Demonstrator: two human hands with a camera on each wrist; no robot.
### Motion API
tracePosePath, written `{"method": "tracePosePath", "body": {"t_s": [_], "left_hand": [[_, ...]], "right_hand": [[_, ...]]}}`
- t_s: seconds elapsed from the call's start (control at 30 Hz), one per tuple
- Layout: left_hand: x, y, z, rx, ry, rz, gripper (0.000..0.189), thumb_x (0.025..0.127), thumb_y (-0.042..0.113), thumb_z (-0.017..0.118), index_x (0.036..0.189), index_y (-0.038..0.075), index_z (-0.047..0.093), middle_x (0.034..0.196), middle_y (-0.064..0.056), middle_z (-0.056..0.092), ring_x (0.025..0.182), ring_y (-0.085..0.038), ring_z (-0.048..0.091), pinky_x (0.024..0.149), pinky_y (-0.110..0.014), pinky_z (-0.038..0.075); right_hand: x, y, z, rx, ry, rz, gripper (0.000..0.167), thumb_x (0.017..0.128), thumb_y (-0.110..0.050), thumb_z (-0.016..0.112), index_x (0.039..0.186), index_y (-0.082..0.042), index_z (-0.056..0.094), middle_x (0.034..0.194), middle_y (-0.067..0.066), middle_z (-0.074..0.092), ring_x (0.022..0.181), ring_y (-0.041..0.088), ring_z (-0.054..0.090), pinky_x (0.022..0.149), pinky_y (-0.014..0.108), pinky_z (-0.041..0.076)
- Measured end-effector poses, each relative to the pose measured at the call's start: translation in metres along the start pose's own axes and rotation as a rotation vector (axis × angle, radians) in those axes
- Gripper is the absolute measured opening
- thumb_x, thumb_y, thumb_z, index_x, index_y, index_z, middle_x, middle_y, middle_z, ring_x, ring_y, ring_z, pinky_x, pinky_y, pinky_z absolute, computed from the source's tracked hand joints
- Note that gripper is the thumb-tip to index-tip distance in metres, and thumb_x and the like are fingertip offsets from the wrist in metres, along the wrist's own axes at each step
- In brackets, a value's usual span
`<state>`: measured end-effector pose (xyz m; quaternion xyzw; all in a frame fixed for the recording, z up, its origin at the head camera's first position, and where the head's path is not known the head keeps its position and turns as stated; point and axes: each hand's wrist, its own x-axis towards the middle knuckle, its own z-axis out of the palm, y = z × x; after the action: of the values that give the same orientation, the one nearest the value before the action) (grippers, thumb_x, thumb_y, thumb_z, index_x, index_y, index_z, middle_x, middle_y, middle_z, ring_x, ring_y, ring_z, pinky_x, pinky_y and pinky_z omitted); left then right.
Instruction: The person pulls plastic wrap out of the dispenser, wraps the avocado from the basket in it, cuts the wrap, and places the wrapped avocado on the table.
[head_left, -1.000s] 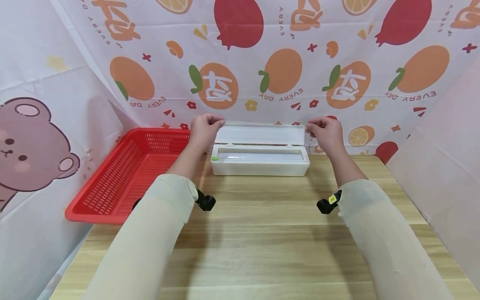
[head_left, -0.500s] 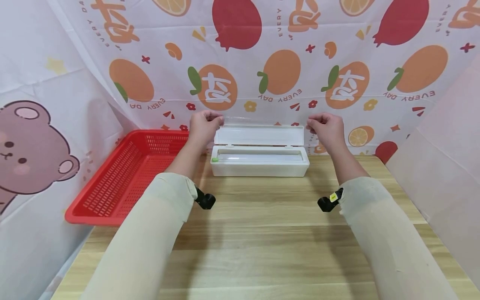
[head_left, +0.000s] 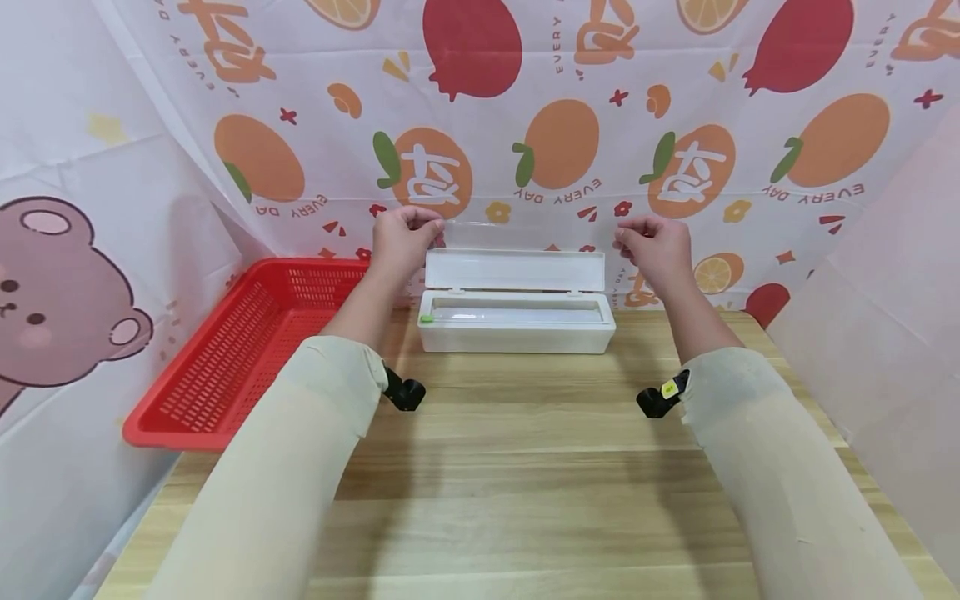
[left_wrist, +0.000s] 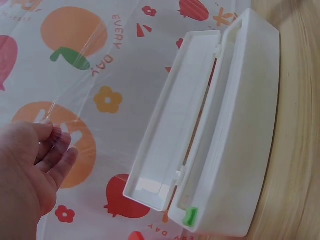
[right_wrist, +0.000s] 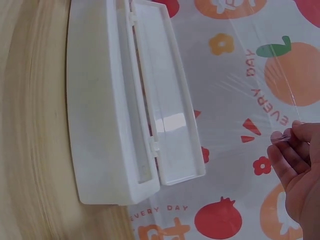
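The desk [head_left: 487, 500] extends beneath my sleeves [head_left: 780, 450]; the left one hides part of the red basket [head_left: 180, 439] at left. Farther out, the white box [head_left: 517, 340] stands close to the far desk edge, lid [head_left: 517, 271] raised, and contains pale glossy material [head_left: 517, 316], not identifiable. Above it, my left grip [head_left: 405, 239] and right grip [head_left: 658, 247] each pinch the transparent film [head_left: 525, 234], faint against the fruit-print cloth [head_left: 517, 125]
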<state>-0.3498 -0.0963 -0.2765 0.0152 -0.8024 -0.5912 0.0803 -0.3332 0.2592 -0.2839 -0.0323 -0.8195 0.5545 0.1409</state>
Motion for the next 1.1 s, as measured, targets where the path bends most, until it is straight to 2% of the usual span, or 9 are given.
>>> {"method": "tracePosePath", "body": {"t_s": [0.1,0.2,0.3,0.4,0.5,0.7,0.9,1.1], "left_hand": [[0.000,0.005,-0.002,-0.002,-0.006,-0.007,0.026,0.093,0.024,0.068,0.115,0.010,0.071,0.105,-0.006,0.067,0.093,-0.018,0.065,0.086,-0.024,0.055],[-0.001,0.008,-0.003,-0.017,-0.013,-0.012,0.028,0.093,0.024,0.068,0.116,0.008,0.071,0.105,-0.006,0.068,0.085,-0.015,0.067,0.080,-0.021,0.056],[-0.001,0.011,-0.004,-0.053,-0.018,-0.026,0.029,0.092,0.022,0.069,0.117,0.007,0.070,0.103,-0.006,0.068,0.077,-0.016,0.069,0.073,-0.021,0.057],[0.001,0.015,-0.005,-0.072,-0.017,-0.033,0.028,0.091,0.021,0.070,0.116,0.009,0.070,0.105,-0.007,0.067,0.078,-0.015,0.068,0.071,-0.020,0.057],[0.002,0.019,-0.005,-0.068,-0.011,-0.027,0.028,0.091,0.021,0.071,0.116,0.010,0.071,0.110,-0.009,0.068,0.084,-0.016,0.066,0.074,-0.022,0.057],[0.003,0.026,-0.006,-0.040,0.001,0.007,0.026,0.090,0.024,0.071,0.112,0.011,0.072,0.110,-0.005,0.067,0.098,-0.019,0.065,0.090,-0.027,0.055],[0.003,0.033,-0.010,-0.057,0.002,0.039,0.027,0.091,0.022,0.070,0.114,0.008,0.072,0.107,-0.002,0.066,0.098,-0.023,0.064,0.089,-0.026,0.054],[0.001,0.042,-0.014,-0.073,-0.002,0.034,0.028,0.091,0.023,0.070,0.116,0.010,0.071,0.108,-0.003,0.067,0.095,-0.016,0.064,0.093,-0.029,0.054]], "right_hand": [[0.001,-0.003,-0.002,-0.024,0.009,0.005,0.018,0.093,-0.025,0.069,0.106,-0.013,0.073,0.090,0.000,0.070,0.082,0.018,0.066,0.067,0.020,0.055],[0.002,-0.006,-0.002,-0.030,0.014,0.009,0.019,0.092,-0.027,0.069,0.105,-0.012,0.072,0.090,0.000,0.070,0.083,0.017,0.066,0.071,0.022,0.057],[0.004,-0.008,-0.003,-0.006,0.018,0.007,0.021,0.092,-0.025,0.070,0.107,-0.010,0.072,0.091,0.000,0.070,0.085,0.018,0.067,0.076,0.021,0.057],[0.005,-0.012,-0.004,0.017,0.020,-0.009,0.024,0.092,-0.023,0.070,0.109,-0.007,0.072,0.091,0.000,0.069,0.086,0.019,0.068,0.076,0.019,0.056],[0.006,-0.016,-0.005,0.031,0.022,-0.018,0.027,0.092,-0.023,0.070,0.112,-0.005,0.071,0.092,0.000,0.069,0.088,0.020,0.068,0.075,0.018,0.056],[0.007,-0.024,-0.008,0.026,0.023,0.003,0.029,0.091,-0.024,0.071,0.114,-0.007,0.071,0.094,0.000,0.069,0.091,0.021,0.067,0.078,0.019,0.056],[0.009,-0.032,-0.010,0.025,0.021,-0.006,0.027,0.091,-0.026,0.071,0.113,-0.012,0.073,0.100,0.003,0.070,0.087,0.016,0.067,0.079,0.020,0.056],[0.013,-0.039,-0.013,0.029,0.032,-0.019,0.026,0.090,-0.028,0.072,0.112,-0.014,0.074,0.100,0.000,0.068,0.091,0.016,0.068,0.080,0.021,0.057]]}}
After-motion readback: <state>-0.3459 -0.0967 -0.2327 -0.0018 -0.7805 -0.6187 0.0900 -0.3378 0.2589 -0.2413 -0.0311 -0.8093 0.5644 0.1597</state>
